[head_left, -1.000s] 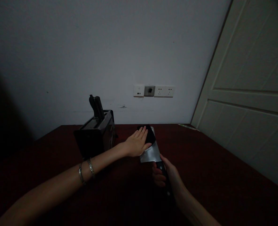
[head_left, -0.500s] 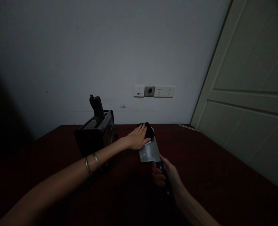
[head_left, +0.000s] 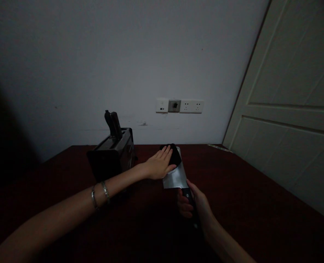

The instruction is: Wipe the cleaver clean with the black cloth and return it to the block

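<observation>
My right hand (head_left: 192,203) is closed around the black handle of a broad steel cleaver (head_left: 176,178) that lies flat over the dark red table (head_left: 249,204). My left hand (head_left: 159,165) rests palm down, fingers stretched out, pressing a black cloth (head_left: 175,155) onto the far part of the blade. Two bracelets circle my left wrist. A black knife block (head_left: 111,155) stands just left of my left hand, with two dark knife handles (head_left: 112,124) sticking up from it.
A grey wall with a row of sockets (head_left: 179,106) runs behind the table. A pale panelled door (head_left: 293,109) closes off the right side. A thin light strip (head_left: 218,147) lies at the table's far right corner.
My left hand slid the black cloth toward the blade's far end, then drew it back a little toward me. My right hand and the cleaver stayed put.
</observation>
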The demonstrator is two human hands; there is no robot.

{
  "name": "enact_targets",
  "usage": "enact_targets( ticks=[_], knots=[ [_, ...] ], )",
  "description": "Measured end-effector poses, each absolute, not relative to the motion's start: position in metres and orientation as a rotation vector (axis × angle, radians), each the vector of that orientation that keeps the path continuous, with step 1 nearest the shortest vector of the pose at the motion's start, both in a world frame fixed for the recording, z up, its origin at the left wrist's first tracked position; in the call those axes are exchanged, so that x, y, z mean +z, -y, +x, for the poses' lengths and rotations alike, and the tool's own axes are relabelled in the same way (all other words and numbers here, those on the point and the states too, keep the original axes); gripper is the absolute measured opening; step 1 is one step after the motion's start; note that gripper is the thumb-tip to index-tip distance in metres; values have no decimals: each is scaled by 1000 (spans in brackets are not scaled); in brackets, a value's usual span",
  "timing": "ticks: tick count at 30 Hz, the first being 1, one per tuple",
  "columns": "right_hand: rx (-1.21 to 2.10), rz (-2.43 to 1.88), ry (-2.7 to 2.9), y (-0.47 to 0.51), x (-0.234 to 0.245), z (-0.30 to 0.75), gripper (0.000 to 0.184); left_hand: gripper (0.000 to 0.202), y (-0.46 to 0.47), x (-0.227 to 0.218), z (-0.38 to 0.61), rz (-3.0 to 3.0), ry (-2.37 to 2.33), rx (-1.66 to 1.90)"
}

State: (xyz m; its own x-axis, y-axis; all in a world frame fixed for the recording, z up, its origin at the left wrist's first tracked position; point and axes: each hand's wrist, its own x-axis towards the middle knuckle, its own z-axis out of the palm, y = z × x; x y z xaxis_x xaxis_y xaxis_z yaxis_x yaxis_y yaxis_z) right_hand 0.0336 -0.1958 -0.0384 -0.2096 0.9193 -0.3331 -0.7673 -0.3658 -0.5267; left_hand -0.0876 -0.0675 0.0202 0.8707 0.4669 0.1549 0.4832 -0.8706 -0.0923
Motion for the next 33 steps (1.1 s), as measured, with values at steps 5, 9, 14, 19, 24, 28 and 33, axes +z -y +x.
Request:
enact_targets(
  ticks=[5, 9, 14, 19, 24, 28, 33],
  knots=[
    [1811, -717, 341, 196, -40, 33, 48, 71, 56, 21, -88, -2873, 794, -239],
    [1790, -714, 391, 197, -41, 32, 45, 69, 88, 12, -97, -2899, 607, -225],
    [1771, -756, 364, 200, -36, 29, 50, 68, 105, 12, -103, -2905, 469, -260],
    [1799, -789, 297, 202, -34, 27, 50, 70, 68, 25, -95, -2877, 721, -227],
    [1793, -768, 348, 202, -36, 28, 46, 69, 65, 23, -88, -2846, 766, -280],
    [1814, -781, 349, 201, -39, 29, 48, 68, 100, 11, -87, -2894, 571, -301],
    [1760, -792, 334, 202, -36, 23, 49, 67, 116, 11, -89, -2867, 523, -391]
  ],
)
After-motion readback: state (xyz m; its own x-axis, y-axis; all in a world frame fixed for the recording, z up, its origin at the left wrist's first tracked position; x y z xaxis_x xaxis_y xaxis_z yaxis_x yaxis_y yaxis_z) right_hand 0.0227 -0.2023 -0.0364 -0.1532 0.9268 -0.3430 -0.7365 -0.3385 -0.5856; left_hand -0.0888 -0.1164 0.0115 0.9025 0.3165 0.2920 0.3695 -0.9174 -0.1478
